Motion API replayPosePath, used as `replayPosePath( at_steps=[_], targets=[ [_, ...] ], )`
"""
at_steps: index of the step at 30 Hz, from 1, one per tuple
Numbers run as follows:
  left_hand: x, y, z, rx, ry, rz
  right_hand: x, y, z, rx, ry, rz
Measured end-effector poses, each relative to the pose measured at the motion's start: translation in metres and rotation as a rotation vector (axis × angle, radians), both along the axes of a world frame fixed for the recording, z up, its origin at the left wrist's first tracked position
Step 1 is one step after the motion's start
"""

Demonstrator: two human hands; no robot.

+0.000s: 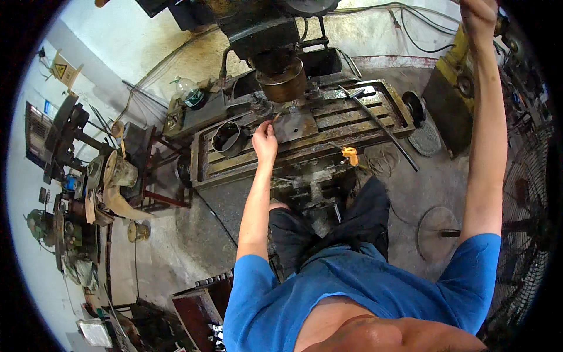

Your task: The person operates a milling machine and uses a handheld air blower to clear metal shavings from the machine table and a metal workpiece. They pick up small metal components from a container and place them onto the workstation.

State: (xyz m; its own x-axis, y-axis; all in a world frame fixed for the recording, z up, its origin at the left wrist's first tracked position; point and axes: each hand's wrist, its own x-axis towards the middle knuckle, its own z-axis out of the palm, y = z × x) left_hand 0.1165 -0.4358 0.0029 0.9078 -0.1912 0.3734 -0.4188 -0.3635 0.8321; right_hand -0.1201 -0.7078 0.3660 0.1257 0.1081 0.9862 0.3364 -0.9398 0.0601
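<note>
Head view looks down on a milling machine table (363, 114), a long slotted slab of greasy metal, and everything here is placed against it. The left hand (265, 139) reaches over the table's near edge toward its middle, fingers curled together around a slim stick-like tool, perhaps a small brush, whose pale tip points at a dark flat steel plate (296, 124) lying on the table just under the machine's round spindle head (284, 82). The right hand (480, 14) is raised far above and to the right of the table, at the picture's top edge; it seems closed on something up there, but what it holds, or whether it truly grips, I cannot tell.

The plate looks heavy, rigid and oily, likely sharp along its cut edges; judging by that, it would be best taken by its two long sides with a firm grasp, not by its slick face. The slim tool is light and only needs a pinch near its middle.

On the table's left end sits a dark round tin (227, 139). A long dark bar (384, 126) lies slantwise across the right end and overhangs the front edge. An orange-yellow handle (350, 155) sticks out below the table's front. Beyond the left end stands a clear plastic bottle (187, 91)
</note>
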Motion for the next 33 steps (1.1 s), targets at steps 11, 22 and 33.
replayPosePath(
  at_steps=[11,22,33],
  targets=[
    [0.023,0.109,0.02,0.406,-0.434,0.346,-0.046,0.031,-0.326,1.013,0.852,0.552],
    [0.022,0.139,0.028,0.799,-0.317,0.21,0.047,0.021,-0.565,1.444,1.275,0.231],
    [-0.008,0.245,0.027,0.591,-0.045,0.28,0.018,0.065,-0.332,0.508,0.878,0.351]
  ],
)
